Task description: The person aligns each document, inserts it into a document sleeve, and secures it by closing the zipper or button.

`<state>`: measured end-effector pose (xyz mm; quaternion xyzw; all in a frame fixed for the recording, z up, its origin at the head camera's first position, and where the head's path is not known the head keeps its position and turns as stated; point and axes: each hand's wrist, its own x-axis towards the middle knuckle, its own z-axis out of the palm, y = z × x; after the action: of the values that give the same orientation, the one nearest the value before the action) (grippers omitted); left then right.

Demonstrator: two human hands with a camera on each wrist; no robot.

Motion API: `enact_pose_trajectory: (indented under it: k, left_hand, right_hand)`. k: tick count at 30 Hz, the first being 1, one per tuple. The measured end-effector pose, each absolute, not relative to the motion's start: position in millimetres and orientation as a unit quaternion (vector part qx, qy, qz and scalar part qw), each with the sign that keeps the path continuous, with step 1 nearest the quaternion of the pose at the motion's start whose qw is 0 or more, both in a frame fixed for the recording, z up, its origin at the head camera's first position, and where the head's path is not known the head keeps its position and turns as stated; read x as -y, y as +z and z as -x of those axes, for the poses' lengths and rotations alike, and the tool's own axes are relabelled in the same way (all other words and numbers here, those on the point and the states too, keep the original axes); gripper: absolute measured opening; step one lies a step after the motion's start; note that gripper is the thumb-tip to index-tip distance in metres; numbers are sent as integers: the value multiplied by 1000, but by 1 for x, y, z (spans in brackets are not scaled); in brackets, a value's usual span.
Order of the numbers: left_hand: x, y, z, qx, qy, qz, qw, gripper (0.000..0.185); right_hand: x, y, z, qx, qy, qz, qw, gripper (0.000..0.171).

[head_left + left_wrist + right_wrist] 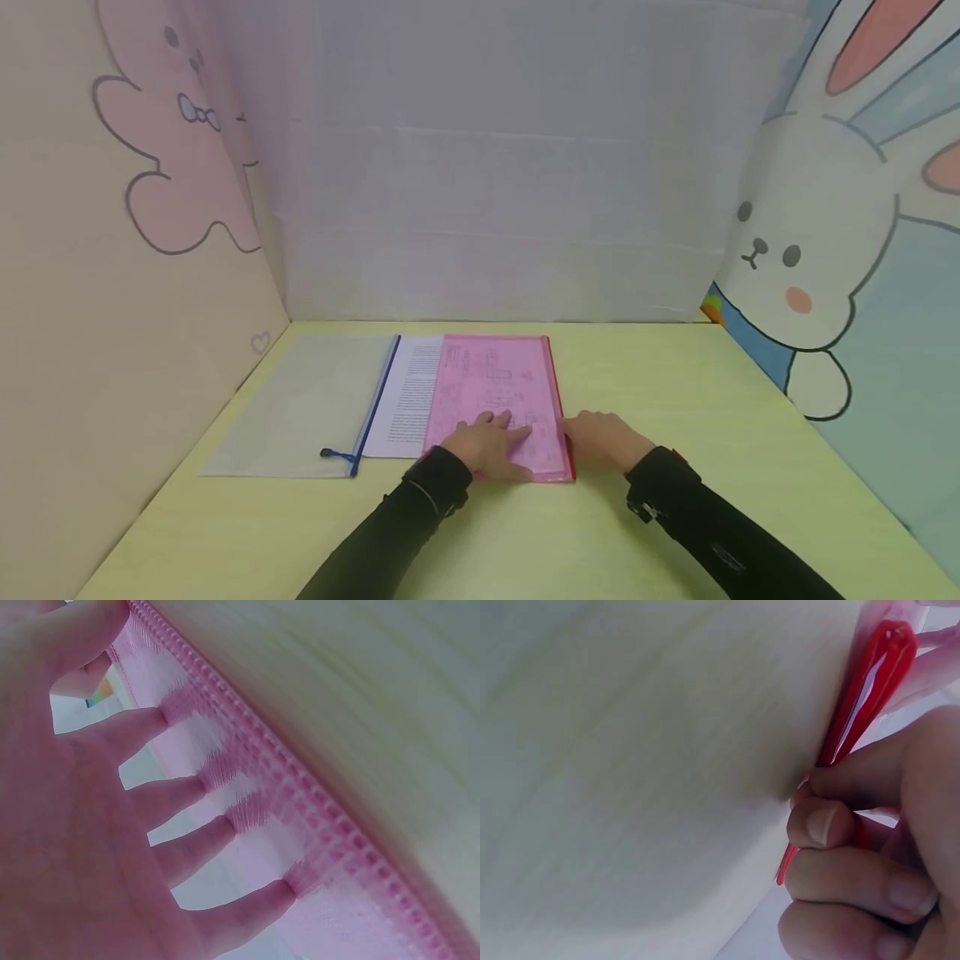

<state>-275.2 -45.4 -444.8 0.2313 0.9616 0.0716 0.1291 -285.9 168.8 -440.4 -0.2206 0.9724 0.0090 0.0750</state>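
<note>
- Two hands work on the pink zip folder [495, 400], which lies flat on the yellow-green table [675, 400] near its front edge, printed sheets showing through the plastic.
- Spread wide and flat, the left hand [491, 446] presses on the folder's near part, likely to pin it against sliding; the left wrist view shows its fingers [187, 795] splayed on the pink mesh.
- At the folder's right edge the right hand [600, 437] has its fingers curled; the right wrist view shows fingertips [821, 825] pinching the red zip pull [866, 682], probably to run the zipper along that edge.
- Partly under the folder's left side lies a printed white paper [408, 400], and left of it a clear zip pouch [300, 408] with a blue zipper.
- Cartoon-printed panels wall the table on three sides; nothing blocks the red edge.
</note>
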Motion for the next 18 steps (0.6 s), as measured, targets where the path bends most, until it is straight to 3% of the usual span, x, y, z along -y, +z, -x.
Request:
enact_pose_trajectory:
  k: [18]
  left_hand:
    - [46,-438,269,-962,73,-229,126,78]
  right_hand:
    - [-170,-439,276,-969,-5,231,85,6]
